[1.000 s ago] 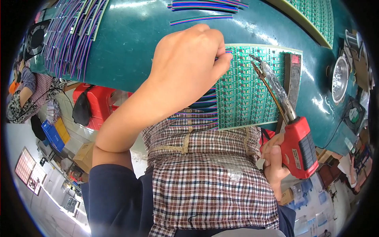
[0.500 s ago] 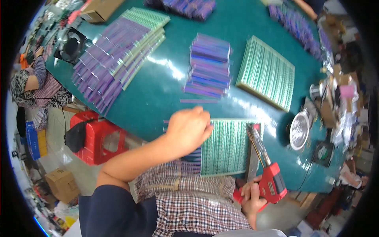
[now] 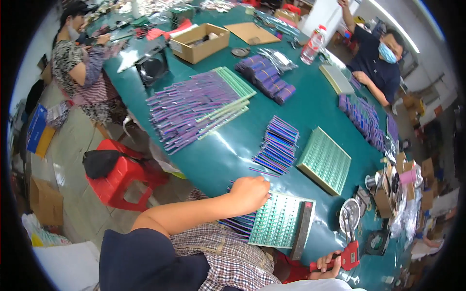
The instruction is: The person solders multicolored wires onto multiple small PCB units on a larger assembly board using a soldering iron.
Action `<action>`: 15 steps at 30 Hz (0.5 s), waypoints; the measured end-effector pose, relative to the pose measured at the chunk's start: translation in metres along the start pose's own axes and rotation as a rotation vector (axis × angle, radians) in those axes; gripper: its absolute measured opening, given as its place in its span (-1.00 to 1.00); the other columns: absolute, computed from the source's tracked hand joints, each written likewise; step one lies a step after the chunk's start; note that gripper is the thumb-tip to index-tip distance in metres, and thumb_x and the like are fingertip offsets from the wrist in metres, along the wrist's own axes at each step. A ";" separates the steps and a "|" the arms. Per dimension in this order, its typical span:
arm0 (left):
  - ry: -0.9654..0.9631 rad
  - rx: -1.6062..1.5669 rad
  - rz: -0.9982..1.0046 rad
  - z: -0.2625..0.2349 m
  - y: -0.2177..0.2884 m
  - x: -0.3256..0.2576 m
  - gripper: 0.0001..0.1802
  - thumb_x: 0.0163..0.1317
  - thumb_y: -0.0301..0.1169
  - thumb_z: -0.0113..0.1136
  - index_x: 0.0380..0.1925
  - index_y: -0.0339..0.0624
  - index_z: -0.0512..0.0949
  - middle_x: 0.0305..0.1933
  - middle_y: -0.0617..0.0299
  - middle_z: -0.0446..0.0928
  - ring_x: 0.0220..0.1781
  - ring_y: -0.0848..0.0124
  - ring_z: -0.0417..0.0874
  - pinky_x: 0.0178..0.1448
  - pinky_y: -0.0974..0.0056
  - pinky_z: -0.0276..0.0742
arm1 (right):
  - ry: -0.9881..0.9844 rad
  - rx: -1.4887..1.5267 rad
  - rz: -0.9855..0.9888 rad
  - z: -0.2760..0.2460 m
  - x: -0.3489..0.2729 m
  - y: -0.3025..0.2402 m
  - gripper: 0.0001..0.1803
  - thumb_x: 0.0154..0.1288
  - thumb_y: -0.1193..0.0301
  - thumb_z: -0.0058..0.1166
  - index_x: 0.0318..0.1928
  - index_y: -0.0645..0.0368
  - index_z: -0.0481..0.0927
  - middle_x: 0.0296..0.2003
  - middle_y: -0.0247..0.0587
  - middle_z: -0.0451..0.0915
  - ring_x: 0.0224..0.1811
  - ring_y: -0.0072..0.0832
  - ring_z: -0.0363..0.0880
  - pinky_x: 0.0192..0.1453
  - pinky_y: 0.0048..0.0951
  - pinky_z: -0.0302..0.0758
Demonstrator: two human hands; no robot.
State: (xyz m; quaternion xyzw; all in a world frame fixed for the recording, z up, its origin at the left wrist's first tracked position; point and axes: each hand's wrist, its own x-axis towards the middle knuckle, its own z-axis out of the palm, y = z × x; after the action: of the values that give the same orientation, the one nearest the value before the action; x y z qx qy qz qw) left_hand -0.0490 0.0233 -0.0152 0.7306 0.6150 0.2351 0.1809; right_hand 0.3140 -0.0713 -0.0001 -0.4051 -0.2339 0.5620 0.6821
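Green matting covers a long worktable [image 3: 310, 109] crowded with purple strips and stacked panels. At the near edge, the left hand [image 3: 248, 193] is curled, fingertips pressing purple strips [image 3: 240, 225] against a green panel [image 3: 279, 220]. Further right, the right hand [image 3: 327, 266] grips a red tool [image 3: 347, 254]. One nudge could probably scatter the loose strips off the edge.

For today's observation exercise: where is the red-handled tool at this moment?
In the head view, the red-handled tool sits low on the right, held in the person's right hand at the green table's near edge, just right of the green circuit-board panel.
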 end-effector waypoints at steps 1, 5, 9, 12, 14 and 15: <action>-0.009 -0.006 0.038 0.006 0.002 0.008 -0.80 0.13 -0.26 0.26 -0.49 -0.14 0.56 -0.39 0.10 0.54 -0.39 0.07 0.64 -0.30 0.03 0.58 | 0.005 0.036 -0.009 -0.016 0.002 -0.003 -0.71 0.50 0.19 -0.11 -0.01 0.14 0.41 -0.52 -0.33 0.36 -0.76 -0.69 0.15 -0.68 -0.62 0.18; 0.046 0.023 0.009 -0.002 -0.009 -0.008 -0.80 0.14 -0.28 0.25 -0.48 -0.18 0.55 -0.40 0.07 0.54 -0.39 0.04 0.65 -0.31 -0.01 0.58 | -0.266 0.249 0.411 -0.077 0.031 0.002 -0.56 0.35 -0.09 0.00 -0.09 0.00 0.44 -0.44 -0.39 0.38 -0.51 -0.55 0.24 -0.27 -0.25 0.36; 0.082 0.040 -0.040 -0.010 -0.011 -0.013 -0.80 0.14 -0.27 0.26 -0.48 -0.17 0.56 -0.42 0.07 0.54 -0.39 0.03 0.65 -0.31 -0.02 0.58 | -0.325 0.231 0.498 -0.129 0.051 0.021 -0.60 0.35 -0.05 0.01 -0.25 0.02 0.38 -0.62 -0.43 0.29 -0.50 -0.56 0.23 -0.31 -0.36 0.27; 0.103 0.026 -0.064 -0.012 -0.018 -0.017 -0.80 0.15 -0.26 0.25 -0.45 -0.15 0.58 -0.40 0.07 0.56 -0.35 0.04 0.65 -0.26 -0.02 0.57 | -0.349 0.397 0.121 -0.072 0.033 0.024 -0.70 0.56 0.24 -0.22 0.04 0.23 0.36 -0.49 -0.26 0.32 -0.70 -0.65 0.22 -0.57 -0.58 0.29; 0.112 0.023 -0.099 -0.022 -0.020 -0.022 -0.79 0.16 -0.24 0.26 -0.46 -0.14 0.58 -0.41 0.10 0.56 -0.32 0.07 0.65 -0.23 0.01 0.56 | -0.338 0.462 0.111 -0.055 0.032 0.030 -0.69 0.56 0.24 -0.22 0.04 0.24 0.35 -0.49 -0.25 0.31 -0.70 -0.65 0.23 -0.56 -0.57 0.30; 0.126 0.023 -0.154 -0.029 -0.021 -0.026 -0.78 0.16 -0.22 0.26 -0.46 -0.13 0.58 -0.42 0.13 0.56 -0.28 0.11 0.65 -0.19 0.03 0.55 | -0.335 0.527 0.119 -0.052 0.030 0.031 -0.68 0.56 0.24 -0.23 0.04 0.26 0.34 -0.48 -0.24 0.30 -0.70 -0.64 0.24 -0.55 -0.55 0.32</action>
State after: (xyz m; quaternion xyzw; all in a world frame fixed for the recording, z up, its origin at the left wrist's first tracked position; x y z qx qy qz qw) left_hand -0.0863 0.0004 -0.0058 0.6671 0.6821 0.2587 0.1510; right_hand 0.3443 -0.0564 -0.0588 -0.1291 -0.1651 0.7012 0.6814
